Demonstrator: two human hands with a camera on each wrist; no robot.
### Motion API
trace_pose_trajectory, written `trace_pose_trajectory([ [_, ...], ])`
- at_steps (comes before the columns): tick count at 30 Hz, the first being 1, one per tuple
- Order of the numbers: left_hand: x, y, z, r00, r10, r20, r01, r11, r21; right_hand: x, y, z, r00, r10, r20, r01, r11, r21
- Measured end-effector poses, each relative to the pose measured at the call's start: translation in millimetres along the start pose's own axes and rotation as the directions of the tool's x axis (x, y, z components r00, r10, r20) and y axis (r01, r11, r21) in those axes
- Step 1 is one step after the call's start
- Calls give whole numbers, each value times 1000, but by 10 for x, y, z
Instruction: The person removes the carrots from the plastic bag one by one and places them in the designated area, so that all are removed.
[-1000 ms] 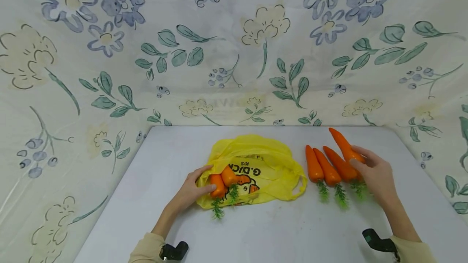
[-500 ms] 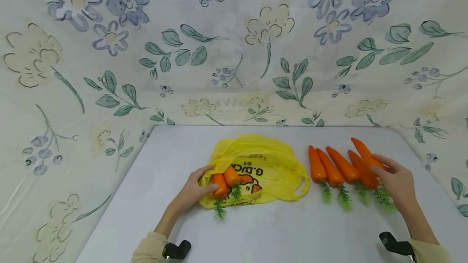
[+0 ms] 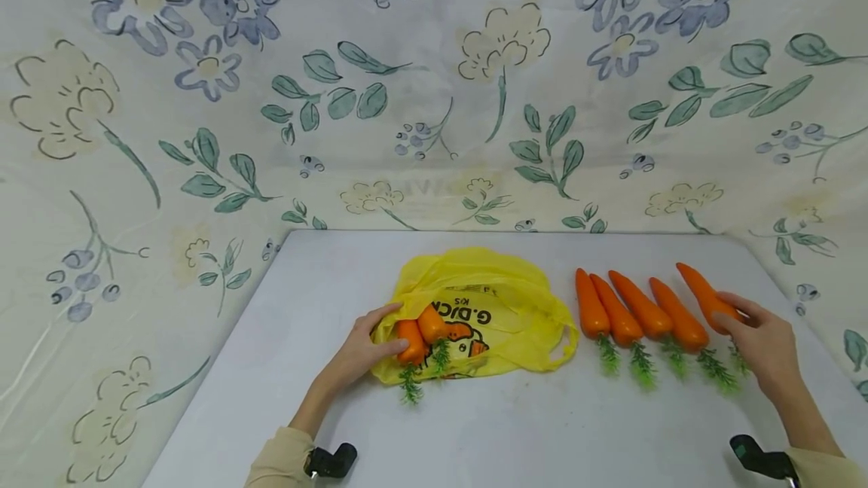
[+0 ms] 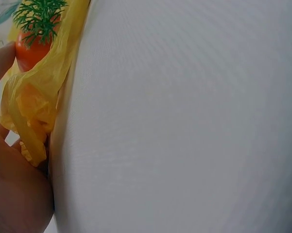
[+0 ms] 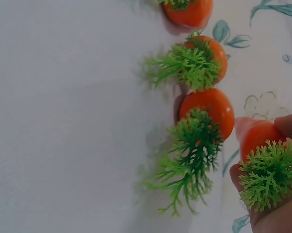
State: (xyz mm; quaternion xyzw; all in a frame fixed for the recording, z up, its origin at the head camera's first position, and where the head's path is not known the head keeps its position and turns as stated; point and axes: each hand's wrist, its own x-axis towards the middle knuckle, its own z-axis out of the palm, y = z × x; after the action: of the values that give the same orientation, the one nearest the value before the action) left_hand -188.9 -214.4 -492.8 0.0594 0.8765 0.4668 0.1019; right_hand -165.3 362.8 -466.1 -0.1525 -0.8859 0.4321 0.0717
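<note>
A toy carrot (image 3: 705,296) with a green leafy top is held in my right hand (image 3: 766,337), thumb on one side and fingers on the other. Left of it lie several more carrots (image 3: 678,315) in a row, tips toward the back. My left hand (image 3: 362,349) grips the left edge of a yellow plastic bag (image 3: 515,322), its thumb against a carrot (image 3: 410,341) at the opening. Beside that one, another carrot (image 3: 432,324) pokes out of the bag. In the left wrist view, crumpled bag film (image 4: 36,104) lies between thumb and fingers.
The white table (image 3: 488,435) carries everything. A flower-patterned cloth (image 3: 434,96) rises behind it and at the sides. Dark wrist cameras (image 3: 332,462) sit at both sleeves.
My right hand has moved right with a carrot, away from the row. The carrot beneath it now shows whole at the row's end. My left hand stays on the bag.
</note>
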Motion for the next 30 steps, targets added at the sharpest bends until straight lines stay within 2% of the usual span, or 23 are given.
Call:
trace_pose_trajectory([
  [10,-9,-14,-13,1000,-11,-1,11,1000,10,-12,121,0,999,-9,48,12,998,-69],
  [18,11,-48,0,1000,16,0,-16,1000,2,23,175,3,990,22,143,-8,995,-97],
  [23,0,-54,-2,1000,17,-2,-17,1000,-4,18,197,34,988,8,156,9,994,-112],
  [30,-5,-39,-9,1000,18,-1,-18,1000,-6,38,229,33,987,51,150,-35,994,-105],
])
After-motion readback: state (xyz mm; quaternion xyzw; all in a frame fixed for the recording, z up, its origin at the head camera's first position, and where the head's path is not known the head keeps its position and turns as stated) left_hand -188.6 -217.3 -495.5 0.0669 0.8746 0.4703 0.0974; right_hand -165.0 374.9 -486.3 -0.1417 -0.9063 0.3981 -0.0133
